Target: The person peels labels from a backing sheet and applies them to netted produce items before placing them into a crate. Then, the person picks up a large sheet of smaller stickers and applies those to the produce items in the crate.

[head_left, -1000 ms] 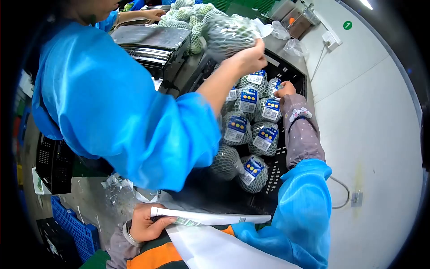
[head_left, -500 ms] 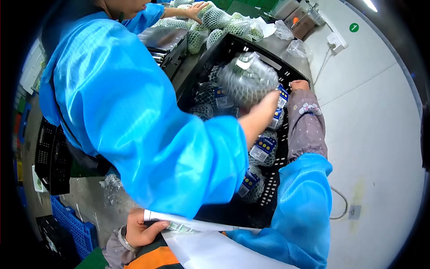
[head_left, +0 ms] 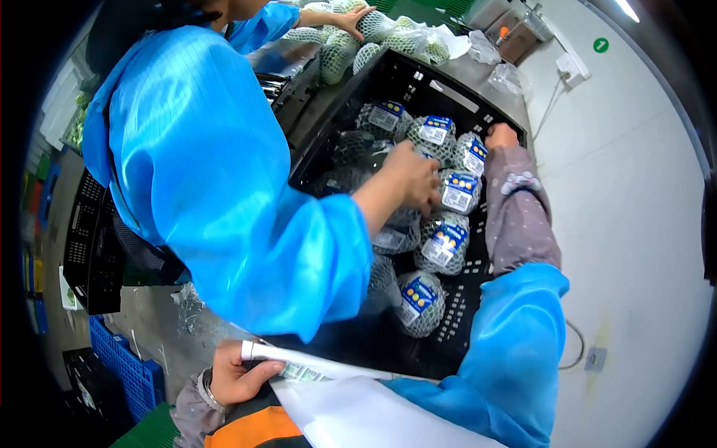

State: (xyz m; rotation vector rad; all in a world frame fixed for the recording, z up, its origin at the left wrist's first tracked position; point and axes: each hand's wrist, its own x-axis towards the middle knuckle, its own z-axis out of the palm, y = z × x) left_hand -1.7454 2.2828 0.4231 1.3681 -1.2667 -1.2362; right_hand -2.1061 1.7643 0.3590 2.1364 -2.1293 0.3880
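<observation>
My left hand (head_left: 233, 375) is at the bottom of the view and grips the edge of a white sheet of paper (head_left: 336, 396) with small printed labels along it. My right hand (head_left: 502, 136) is stretched out to the far right corner of a black plastic crate (head_left: 448, 328), next to a netted green produce pack (head_left: 470, 153) with a blue label. Its fingers are turned away from me. Several such labelled packs (head_left: 442, 245) lie in the crate. A co-worker's hand (head_left: 412, 176) presses down among the packs in the middle.
The co-worker in a blue coat (head_left: 202, 164) leans over the crate from the left and hides its left side. Unlabelled netted packs (head_left: 388, 37) pile up beyond the crate. A blue crate (head_left: 123, 373) and a black crate (head_left: 89, 254) stand at the left. Pale floor (head_left: 635, 224) lies to the right.
The co-worker has lowered a wrapped pack from above into the crate and now presses a hand among the packs. My right hand has stayed at the crate's far right corner.
</observation>
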